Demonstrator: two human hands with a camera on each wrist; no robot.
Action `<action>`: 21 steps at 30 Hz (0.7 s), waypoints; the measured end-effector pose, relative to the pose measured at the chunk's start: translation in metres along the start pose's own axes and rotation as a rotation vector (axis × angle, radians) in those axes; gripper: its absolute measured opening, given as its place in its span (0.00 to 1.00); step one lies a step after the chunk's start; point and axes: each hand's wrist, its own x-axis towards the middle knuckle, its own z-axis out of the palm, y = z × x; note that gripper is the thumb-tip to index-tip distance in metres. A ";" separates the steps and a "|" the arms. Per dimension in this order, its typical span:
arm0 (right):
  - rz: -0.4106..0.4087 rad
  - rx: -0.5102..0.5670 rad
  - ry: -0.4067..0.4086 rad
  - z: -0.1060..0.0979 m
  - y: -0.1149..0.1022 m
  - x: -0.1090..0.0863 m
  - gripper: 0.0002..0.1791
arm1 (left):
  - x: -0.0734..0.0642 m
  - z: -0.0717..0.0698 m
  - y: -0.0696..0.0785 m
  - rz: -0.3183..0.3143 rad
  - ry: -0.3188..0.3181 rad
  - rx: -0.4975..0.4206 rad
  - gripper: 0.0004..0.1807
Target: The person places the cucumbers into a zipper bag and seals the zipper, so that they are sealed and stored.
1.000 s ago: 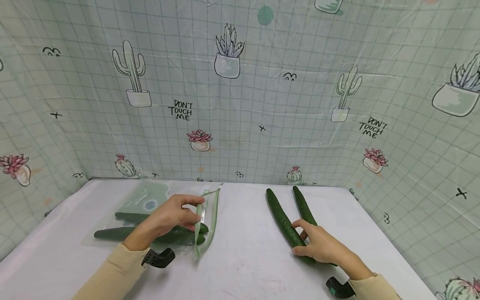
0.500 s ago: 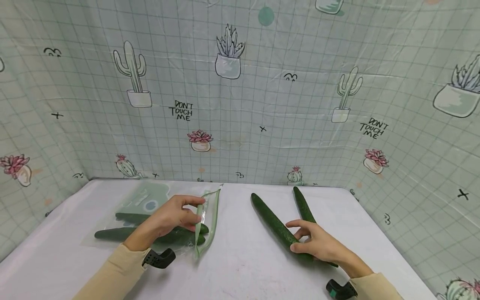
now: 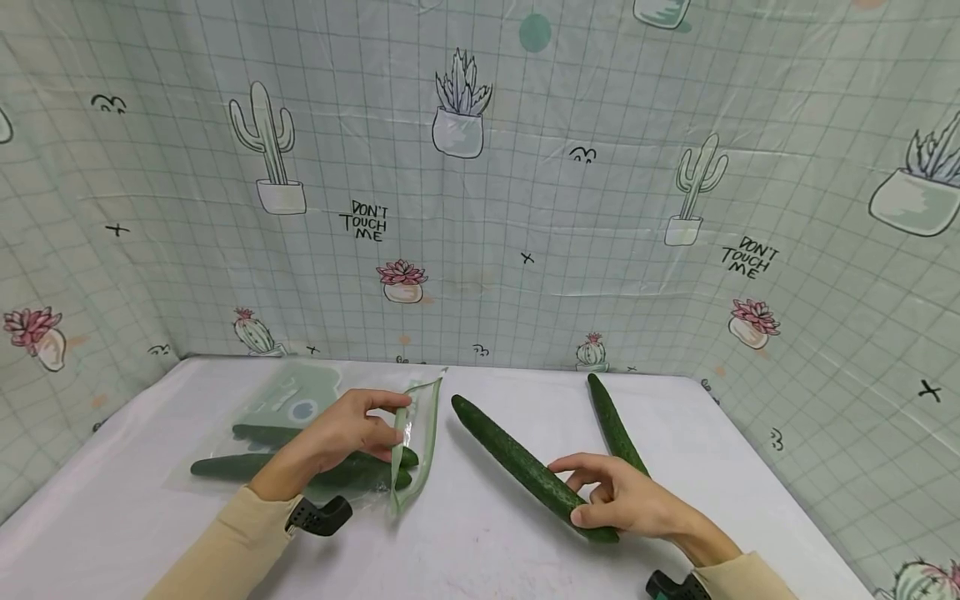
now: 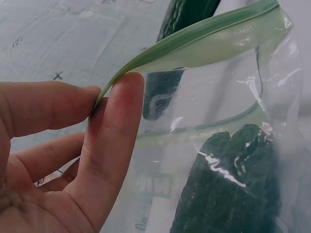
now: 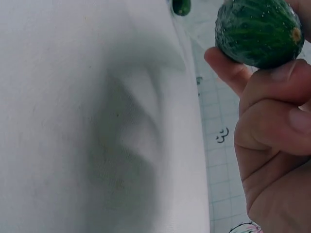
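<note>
My left hand (image 3: 348, 429) pinches the green-edged rim of a clear zip bag (image 3: 429, 433) between thumb and finger, and the mouth stands apart on the right side. Inside the bag lie cucumbers (image 4: 228, 179), partly covered by my forearm in the head view. With my right hand (image 3: 626, 500) I grip a long cucumber (image 3: 517, 458) near its closer end; its far tip points left toward the bag's mouth. The right wrist view shows that cucumber's blunt end (image 5: 260, 34) between thumb and fingers. Behind the right hand another cucumber (image 3: 615, 421) lies on the table.
The white table (image 3: 487, 550) ends at the back against a patterned curtain (image 3: 480, 208), which also hangs along both sides. A pale green printed panel (image 3: 300, 392) shows on the bag's far part. Dark wrist cameras (image 3: 318, 517) sit at both sleeves.
The cucumber in my right hand has swung and moved left, away from the other cucumber, with its tip now near the bag's mouth. My left hand has stayed in place on the bag.
</note>
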 end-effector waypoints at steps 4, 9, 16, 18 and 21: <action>-0.054 0.022 -0.053 0.001 -0.003 -0.002 0.28 | 0.000 0.001 0.000 -0.004 0.013 -0.002 0.33; -0.086 -0.002 -0.104 0.004 -0.004 0.003 0.27 | 0.000 0.001 -0.001 -0.003 0.011 0.001 0.33; -0.044 -0.127 -0.119 0.001 -0.002 0.031 0.26 | 0.000 0.001 -0.003 0.007 -0.001 0.007 0.33; -0.036 -0.166 -0.121 -0.001 -0.003 0.042 0.26 | 0.001 0.001 -0.003 0.009 -0.007 0.008 0.33; -0.037 -0.227 -0.120 -0.002 -0.004 0.059 0.27 | 0.001 0.000 -0.004 0.012 -0.015 0.007 0.33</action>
